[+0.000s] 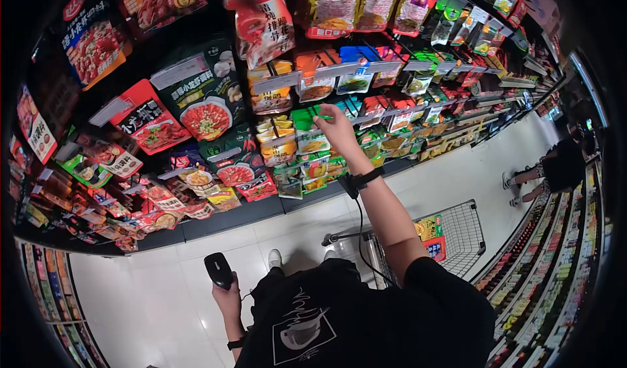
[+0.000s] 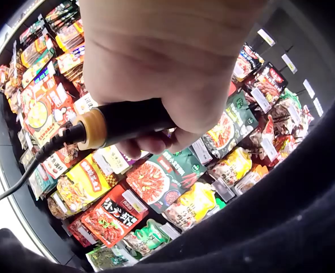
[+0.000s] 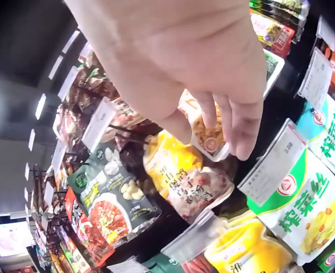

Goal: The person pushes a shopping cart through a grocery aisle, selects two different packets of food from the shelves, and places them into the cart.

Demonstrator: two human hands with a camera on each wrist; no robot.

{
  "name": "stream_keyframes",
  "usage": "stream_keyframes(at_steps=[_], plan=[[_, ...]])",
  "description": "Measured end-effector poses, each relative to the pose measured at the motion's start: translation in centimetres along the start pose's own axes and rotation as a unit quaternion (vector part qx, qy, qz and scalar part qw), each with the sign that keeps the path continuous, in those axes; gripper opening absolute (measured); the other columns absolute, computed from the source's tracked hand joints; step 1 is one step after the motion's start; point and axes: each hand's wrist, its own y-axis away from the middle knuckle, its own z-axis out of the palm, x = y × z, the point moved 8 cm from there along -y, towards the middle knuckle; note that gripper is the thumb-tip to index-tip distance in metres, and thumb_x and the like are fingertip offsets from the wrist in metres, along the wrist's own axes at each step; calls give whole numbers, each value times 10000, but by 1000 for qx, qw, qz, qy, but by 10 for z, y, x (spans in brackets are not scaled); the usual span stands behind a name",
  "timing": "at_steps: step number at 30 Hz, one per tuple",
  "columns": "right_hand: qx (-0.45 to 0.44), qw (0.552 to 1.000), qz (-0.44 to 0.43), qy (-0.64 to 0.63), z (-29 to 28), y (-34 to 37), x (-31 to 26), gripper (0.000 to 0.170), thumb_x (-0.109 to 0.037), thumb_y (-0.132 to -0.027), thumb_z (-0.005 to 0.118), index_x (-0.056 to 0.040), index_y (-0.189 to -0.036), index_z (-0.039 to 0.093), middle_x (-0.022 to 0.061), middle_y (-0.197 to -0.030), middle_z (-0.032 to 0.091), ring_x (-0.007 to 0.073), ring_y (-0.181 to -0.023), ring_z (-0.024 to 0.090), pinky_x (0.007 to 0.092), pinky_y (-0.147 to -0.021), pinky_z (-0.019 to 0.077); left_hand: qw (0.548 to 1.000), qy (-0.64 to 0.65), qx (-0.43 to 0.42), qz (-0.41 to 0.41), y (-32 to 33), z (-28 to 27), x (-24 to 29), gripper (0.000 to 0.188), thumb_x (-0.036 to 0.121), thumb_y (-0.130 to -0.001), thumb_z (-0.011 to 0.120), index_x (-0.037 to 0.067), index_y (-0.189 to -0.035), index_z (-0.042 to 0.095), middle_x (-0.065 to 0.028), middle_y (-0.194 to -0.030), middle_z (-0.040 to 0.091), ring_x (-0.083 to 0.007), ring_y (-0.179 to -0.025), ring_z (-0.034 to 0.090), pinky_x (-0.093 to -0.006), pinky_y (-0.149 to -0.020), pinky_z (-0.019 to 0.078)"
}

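Note:
In the head view my right hand [image 1: 338, 131] is at the hanging packets, its thumb and fingers pinching the green top of a food packet [image 1: 304, 117]. The right wrist view shows my right hand [image 3: 184, 62] with bent fingers over that packet [image 3: 208, 129], which is white with a picture of orange-brown food; the hand hides much of it. Down at my left side, my left hand [image 1: 227, 296] grips a black rounded handheld device [image 1: 220, 270]. From the left wrist, the device's black handle [image 2: 136, 120] has a yellow ring and a cord, with my left fingers curled round it.
Racks of hanging seasoning packets [image 1: 202, 106] fill the front, with price tags [image 1: 179, 72] sticking out. A wire shopping cart [image 1: 460, 234] holding packets stands at my right. Stocked shelves [image 1: 548, 270] line the far side of the aisle, where another person [image 1: 562, 165] stands.

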Motion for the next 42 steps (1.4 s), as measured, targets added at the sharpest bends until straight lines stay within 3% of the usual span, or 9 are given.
stream_keyframes(at_steps=[7, 11, 14, 17, 19, 21, 27, 32, 42], plan=[[212, 976, 18, 52, -89, -65, 62, 691, -209, -919, 870, 14, -1492, 554, 249, -1361, 696, 336, -1064, 764, 455, -954, 601, 1000, -5, -25, -10, 2, 2, -5, 177, 127, -1006, 799, 17, -1057, 672, -12, -799, 654, -105, -640, 596, -307, -585, 494], [237, 971, -5, 41, -115, -91, 67, 703, -243, -917, 883, 45, -1462, 546, 233, -1295, 720, 338, -1089, 747, 452, -957, 594, 1000, -15, -13, -16, 8, 7, -13, 174, 124, -1010, 800, 16, -1046, 668, -4, -780, 648, -94, -637, 579, -303, -576, 474], [161, 986, 47, -14, -113, -106, 85, 725, -295, -905, 905, 55, -1442, 565, 219, -1222, 759, 319, -1083, 750, 425, -959, 579, 1000, -14, -14, 4, 10, 8, -19, 160, 113, -1018, 793, 16, -1028, 666, 3, -750, 640, -86, -623, 552, -301, -567, 447], [172, 984, 39, 2, -111, -99, 72, 640, -320, -926, 911, 38, -1373, 625, 111, -1090, 763, 167, -1007, 698, 361, -889, 553, 1000, -22, -7, 1, 20, 4, -12, 162, 112, -1020, 790, 14, -1019, 661, -4, -745, 642, -93, -612, 558, -306, -563, 455], [98, 981, -28, -166, -97, -97, 56, 454, -240, -963, 881, 8, -1296, 697, 70, -1169, 788, 151, -1052, 693, 355, -914, 532, 1000, -6, 13, 0, 24, 0, -22, 160, 109, -1021, 788, 16, -1019, 657, 0, -740, 637, -90, -609, 556, -303, -558, 452], [46, 975, -3, -218, -91, -96, 55, 425, -231, -996, 845, -12, -1332, 706, 64, -1213, 795, 168, -1104, 723, 363, -1004, 531, 1000, 4, 24, -2, 26, -6, -28, 161, 108, -1021, 787, 19, -1020, 653, 3, -733, 631, -87, -606, 556, -298, -552, 450], [-30, 923, 36, -382, -95, -79, 42, 314, -179, -1064, 766, -33, -1335, 707, 45, -1229, 790, 143, -1105, 720, 339, -1002, 529, 999, 22, 18, -13, 35, -11, -24, 167, 108, -1018, 791, 26, -1027, 646, 10, -716, 615, -80, -591, 547, -287, -538, 436], [-49, 905, 55, -418, -110, -48, 17, 318, -151, -1111, 669, -1, -1391, 649, 98, -1254, 780, 218, -1086, 769, 406, -959, 624, 1000, 17, 10, -5, 30, -13, -23, 156, 99, -1014, 790, 30, -1022, 650, 11, -717, 614, -78, -585, 540, -287, -533, 425], [-38, 903, 115, -411, -165, 39, 15, 390, -149, -1088, 675, 30, -1433, 641, 127, -1286, 773, 227, -1108, 772, 401, -990, 616, 999, -13, -50, 14, -6, 3, -15, 159, 106, -1005, 799, 32, -1014, 660, 12, -721, 622, -79, -595, 553, -287, -546, 441]])
